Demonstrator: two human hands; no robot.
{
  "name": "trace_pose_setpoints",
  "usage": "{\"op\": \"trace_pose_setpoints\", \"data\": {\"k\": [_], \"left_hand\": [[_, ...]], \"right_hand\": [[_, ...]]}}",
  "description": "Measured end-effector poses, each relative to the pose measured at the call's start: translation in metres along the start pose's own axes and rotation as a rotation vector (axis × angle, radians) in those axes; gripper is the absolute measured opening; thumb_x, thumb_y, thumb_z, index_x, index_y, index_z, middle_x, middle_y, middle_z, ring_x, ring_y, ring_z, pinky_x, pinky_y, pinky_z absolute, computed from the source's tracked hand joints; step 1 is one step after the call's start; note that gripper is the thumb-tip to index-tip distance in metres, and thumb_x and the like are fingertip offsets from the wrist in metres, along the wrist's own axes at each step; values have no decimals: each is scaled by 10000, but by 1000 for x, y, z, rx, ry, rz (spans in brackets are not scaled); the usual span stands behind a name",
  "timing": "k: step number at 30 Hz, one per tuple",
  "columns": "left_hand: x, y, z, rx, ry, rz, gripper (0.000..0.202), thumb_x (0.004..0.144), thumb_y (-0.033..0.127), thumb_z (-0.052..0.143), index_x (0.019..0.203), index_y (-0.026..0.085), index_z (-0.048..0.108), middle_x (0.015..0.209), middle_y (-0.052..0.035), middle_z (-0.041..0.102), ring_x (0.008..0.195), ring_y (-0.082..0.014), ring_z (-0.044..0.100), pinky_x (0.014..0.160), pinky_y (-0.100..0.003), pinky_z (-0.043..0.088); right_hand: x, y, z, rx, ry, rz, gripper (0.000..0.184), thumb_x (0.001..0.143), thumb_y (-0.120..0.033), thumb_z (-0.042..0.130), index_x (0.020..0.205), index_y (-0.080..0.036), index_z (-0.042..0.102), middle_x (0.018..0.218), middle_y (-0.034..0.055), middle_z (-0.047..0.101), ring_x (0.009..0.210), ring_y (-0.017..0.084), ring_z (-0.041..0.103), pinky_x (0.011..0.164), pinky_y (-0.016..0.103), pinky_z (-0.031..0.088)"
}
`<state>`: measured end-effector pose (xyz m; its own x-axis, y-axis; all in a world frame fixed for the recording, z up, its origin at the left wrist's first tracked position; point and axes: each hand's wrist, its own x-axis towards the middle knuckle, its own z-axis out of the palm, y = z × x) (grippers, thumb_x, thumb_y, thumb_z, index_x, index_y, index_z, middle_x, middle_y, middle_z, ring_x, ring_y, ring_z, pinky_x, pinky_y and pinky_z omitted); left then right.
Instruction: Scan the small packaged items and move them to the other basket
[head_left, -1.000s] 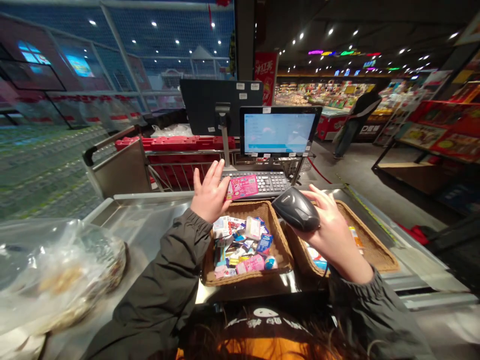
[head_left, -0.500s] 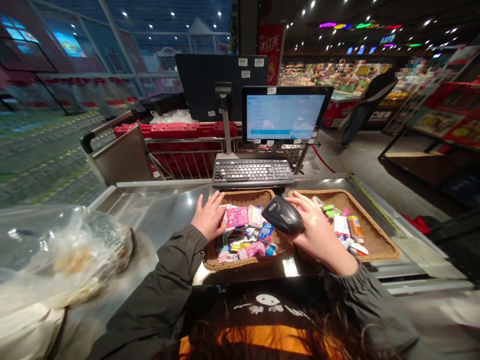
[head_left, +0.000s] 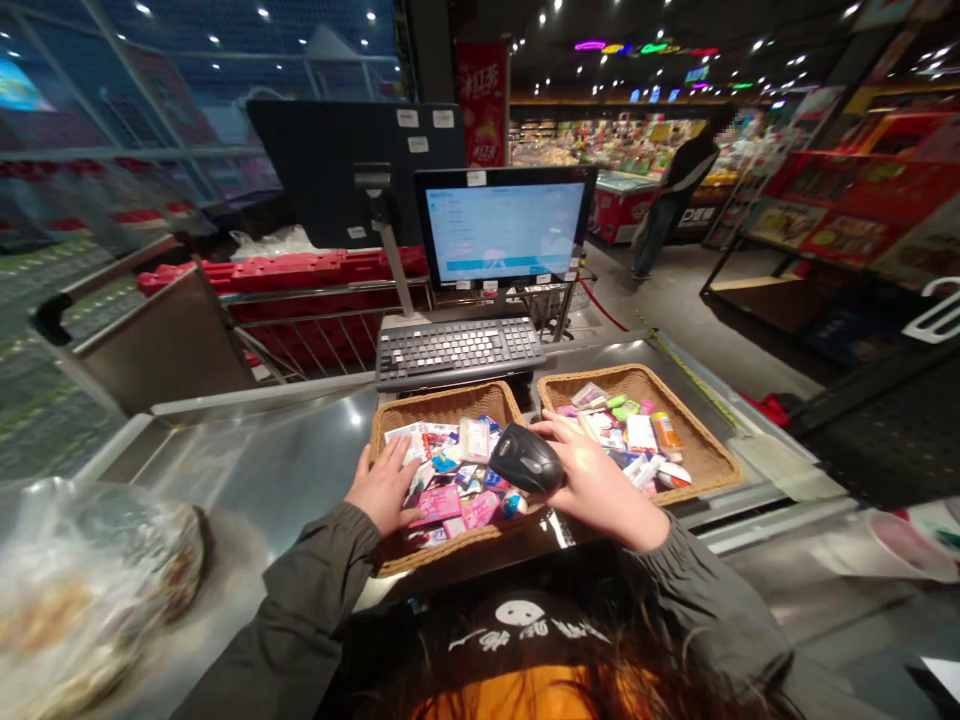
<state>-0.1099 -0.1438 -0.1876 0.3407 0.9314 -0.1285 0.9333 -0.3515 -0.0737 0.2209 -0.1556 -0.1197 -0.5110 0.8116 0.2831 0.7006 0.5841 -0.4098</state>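
Observation:
My right hand (head_left: 592,480) is wrapped round a black barcode scanner (head_left: 525,458), held low over the gap between two wicker baskets. My left hand (head_left: 384,484) lies with fingers spread on the small packets at the left side of the left basket (head_left: 442,405). That basket is full of small colourful packets, among them a pink packet (head_left: 439,503) just right of my left hand. The right basket (head_left: 697,445) holds several more small packets.
Behind the baskets stand a keyboard (head_left: 459,350), a lit screen (head_left: 504,228) and a dark monitor back (head_left: 352,170). A red cart (head_left: 300,275) stands beyond the steel counter (head_left: 255,470). A clear bag of food (head_left: 82,590) lies at left. A person (head_left: 671,195) stands far off.
My left hand came down from in front of the keyboard with the pink packet and now rests in the left basket. My right hand lowered the scanner. My view swung right.

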Motion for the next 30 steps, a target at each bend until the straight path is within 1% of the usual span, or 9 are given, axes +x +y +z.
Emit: {"op": "trace_pose_setpoints", "data": {"k": [3,7,10,13,16,19,23,26,30], "left_hand": [[11,9,-14,19,132,75,653,759,438,715,1346,196,562,1587,-199,281,1474,-381,247,1151,-658,176],[40,38,-41,23,299,233,590,796,448,685,1317,190,584,1585,-192,290,1469,-377,263,1137,-657,229],[74,69,-61,-10,388,348,553,796,452,698,1275,189,618,1568,-198,329,1459,-383,285,1142,-654,227],[113,107,-77,-32,476,416,560,772,437,735,1258,181,627,1564,-207,332,1457,-386,286,1150,-662,197],[156,151,-87,-46,518,468,530,792,461,716,1228,168,639,1569,-213,317,1467,-381,265,1148,-675,181],[200,198,-85,-75,543,486,437,814,481,681,1120,170,676,1585,-189,294,1484,-368,226,1159,-688,118],[257,254,-68,-49,508,516,334,829,439,650,1003,159,702,1597,-168,274,1498,-334,199,1177,-671,70],[292,282,-49,3,472,516,285,838,341,614,1000,127,712,1603,-172,251,1508,-316,165,1176,-676,88],[327,304,-26,46,448,551,289,854,226,535,1050,124,722,1617,-144,221,1519,-292,130,1184,-668,80]], "right_hand": [[-11,16,-5,-2,44,60,394,754,-261,683,1141,-196,659,1264,137,618,1320,360,469,1115,612,326],[-32,45,-18,-43,130,140,433,758,-276,664,1185,-204,644,1273,130,626,1317,366,473,1105,621,336],[-50,67,-30,-75,220,202,411,752,-273,662,1157,-200,656,1253,137,638,1293,362,500,1098,601,359],[-69,89,-44,-120,298,327,413,763,-320,659,1158,-199,650,1275,152,626,1308,381,486,1117,674,269],[-88,113,-59,-133,370,450,391,766,-355,657,1127,-205,649,1265,147,628,1331,389,467,1105,721,231],[-102,138,-71,-170,491,545,392,763,-402,661,1100,-202,651,1254,160,631,1334,398,466,1096,719,244],[-111,167,-79,-202,561,600,422,758,-443,671,1098,-196,646,1280,171,619,1328,411,469,1093,713,254],[-112,182,-79,-172,550,624,425,754,-430,676,1110,-200,639,1286,164,616,1341,401,457,1106,701,251],[-110,200,-76,-124,510,676,430,767,-420,672,1138,-207,632,1289,151,615,1357,384,446,1124,685,244]]}}
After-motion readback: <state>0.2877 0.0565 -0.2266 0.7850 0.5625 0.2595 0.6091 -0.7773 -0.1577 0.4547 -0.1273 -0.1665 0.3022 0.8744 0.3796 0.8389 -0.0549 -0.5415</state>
